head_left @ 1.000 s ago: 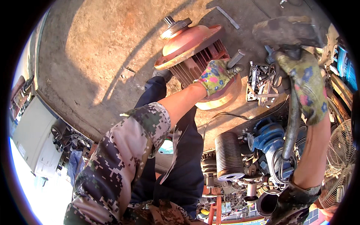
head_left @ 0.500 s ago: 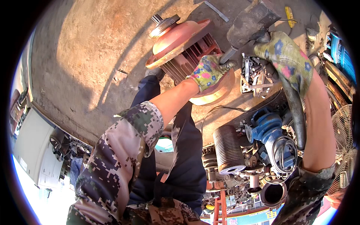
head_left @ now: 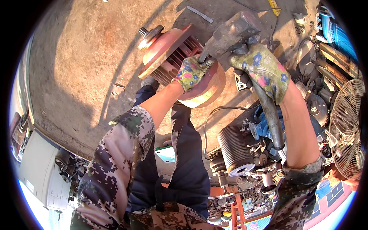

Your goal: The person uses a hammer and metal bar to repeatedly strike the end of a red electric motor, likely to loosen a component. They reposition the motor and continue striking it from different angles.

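Observation:
A finned red electric motor (head_left: pixel 171 63) lies on the ground, its shaft end pointing to the far left. Its near end is a wide round cover (head_left: pixel 209 86). My left hand (head_left: pixel 190 73), in a flowered knit glove, is closed round a metal chisel (head_left: pixel 203 56) held at the motor near this cover; the chisel's lower part is hidden by the hand. In a matching glove, my right hand (head_left: pixel 264 69) grips a sledgehammer by its handle (head_left: pixel 271 122), close behind the head. The heavy hammer head (head_left: pixel 232 35) is at the chisel's upper end; whether they touch, I cannot tell.
A ribbed cylinder (head_left: pixel 234 147) stands among machine parts at the near right, beside a blue pump (head_left: pixel 263 126). A black cable (head_left: pixel 220 109) crosses the ground. A wire fan guard (head_left: pixel 348 126) is far right. A flat metal strip (head_left: pixel 200 14) lies beyond the motor.
My right hand has brought the sledgehammer left, up to the chisel. My left hand keeps its grip on the chisel at the motor. The whole view has shifted slightly.

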Available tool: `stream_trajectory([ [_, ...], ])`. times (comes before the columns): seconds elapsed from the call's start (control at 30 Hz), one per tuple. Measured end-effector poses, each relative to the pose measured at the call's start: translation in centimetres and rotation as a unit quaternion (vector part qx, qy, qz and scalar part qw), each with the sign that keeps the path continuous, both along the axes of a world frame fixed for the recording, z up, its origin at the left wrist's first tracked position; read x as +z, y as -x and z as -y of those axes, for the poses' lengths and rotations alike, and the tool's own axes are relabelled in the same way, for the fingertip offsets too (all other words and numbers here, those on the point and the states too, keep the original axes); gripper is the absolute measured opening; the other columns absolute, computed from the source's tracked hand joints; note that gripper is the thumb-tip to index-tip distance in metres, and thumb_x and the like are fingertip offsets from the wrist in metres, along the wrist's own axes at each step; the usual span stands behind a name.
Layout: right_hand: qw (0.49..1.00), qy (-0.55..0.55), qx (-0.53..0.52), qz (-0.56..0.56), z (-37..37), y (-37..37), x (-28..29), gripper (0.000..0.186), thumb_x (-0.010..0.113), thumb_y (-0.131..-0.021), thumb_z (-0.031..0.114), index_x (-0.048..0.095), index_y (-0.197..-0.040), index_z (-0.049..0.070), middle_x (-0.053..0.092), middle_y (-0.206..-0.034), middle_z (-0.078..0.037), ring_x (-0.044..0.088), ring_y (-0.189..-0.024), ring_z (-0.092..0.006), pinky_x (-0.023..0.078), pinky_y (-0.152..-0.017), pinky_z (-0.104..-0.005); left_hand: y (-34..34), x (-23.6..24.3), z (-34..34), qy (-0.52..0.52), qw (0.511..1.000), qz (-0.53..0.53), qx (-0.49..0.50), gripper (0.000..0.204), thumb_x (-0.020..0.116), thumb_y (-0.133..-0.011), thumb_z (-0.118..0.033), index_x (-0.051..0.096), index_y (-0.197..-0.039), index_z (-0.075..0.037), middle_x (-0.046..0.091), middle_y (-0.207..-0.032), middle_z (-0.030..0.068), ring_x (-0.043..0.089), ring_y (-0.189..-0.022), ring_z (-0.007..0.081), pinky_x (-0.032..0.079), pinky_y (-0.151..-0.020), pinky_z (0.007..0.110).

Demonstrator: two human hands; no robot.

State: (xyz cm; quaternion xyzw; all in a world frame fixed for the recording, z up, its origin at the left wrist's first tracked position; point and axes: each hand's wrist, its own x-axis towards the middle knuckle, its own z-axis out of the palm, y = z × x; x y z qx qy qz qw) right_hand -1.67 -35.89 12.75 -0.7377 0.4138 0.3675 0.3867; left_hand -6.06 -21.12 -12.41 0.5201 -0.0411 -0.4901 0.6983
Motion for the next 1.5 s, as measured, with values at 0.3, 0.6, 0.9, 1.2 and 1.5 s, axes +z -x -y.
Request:
stream_trajectory([
  [0.3,0.949,0.154,-0.256,-0.098,-7.7,26.6,-3.8,0.036,0.078,-0.089,0.033,0.07,-0.098,-0.001,0.069,-0.067,-0.011,0.064,-0.056,-0.0142,0.052,-0.052,-0.0338,0.2,-0.6,-3.6,-0.063,0.997,0.041,0.008,0.026,0.069,-0.106,-0.032,0.071,-0.109,-0.006,0.069,-0.088,-0.0007,0.062,-0.073,0.0081,0.054,-0.065,0.027],
  [0.6,0.885,0.029,-0.429,-0.18,-21.8,48.2,-15.7,0.038,0.076,-0.074,0.032,0.075,-0.098,0.002,0.075,-0.092,-0.025,0.075,-0.084,-0.0397,0.057,-0.068,-0.0463,0.9,-3.2,-8.7,-0.165,0.974,0.044,-0.151,0.037,0.067,-0.106,-0.044,0.069,-0.101,-0.007,0.05,-0.066,-0.0064,0.046,-0.056,0.0055,0.046,-0.054,0.028],
  [0.9,0.83,0.045,-0.544,-0.114,-23.1,56.6,-32.4,0.036,0.079,-0.078,0.028,0.072,-0.099,0.0,0.075,-0.074,-0.017,0.075,-0.067,-0.0303,0.06,-0.065,-0.0434,7.0,-1.5,-12.9,-0.161,0.93,0.017,-0.33,0.03,0.067,-0.107,-0.036,0.068,-0.108,-0.006,0.054,-0.073,-0.005,0.05,-0.062,0.0061,0.056,-0.066,0.029],
  [1.2,0.852,0.247,-0.454,-0.076,-20.3,58.4,-41.7,0.08,0.07,-0.087,0.014,0.039,-0.16,0.003,0.066,-0.123,-0.029,0.068,-0.108,-0.0448,0.057,-0.091,-0.0477,15.8,-3.0,-13.2,-0.224,0.877,0.026,-0.425,0.032,0.066,-0.107,-0.031,0.067,-0.118,0.0,0.073,-0.1,0.0074,0.071,-0.089,0.0157,0.057,-0.077,0.031],
  [1.5,0.794,0.254,-0.549,-0.059,-30.1,58.8,-49.0,0.064,0.072,-0.086,0.006,0.054,-0.148,0.004,0.067,-0.127,-0.024,0.069,-0.108,-0.0407,0.057,-0.088,-0.0456,21.4,-3.3,-10.4,-0.146,0.883,0.084,-0.438,0.027,0.062,-0.109,-0.022,0.069,-0.123,0.0,0.077,-0.109,0.0061,0.07,-0.103,0.0139,0.053,-0.094,0.029],
])
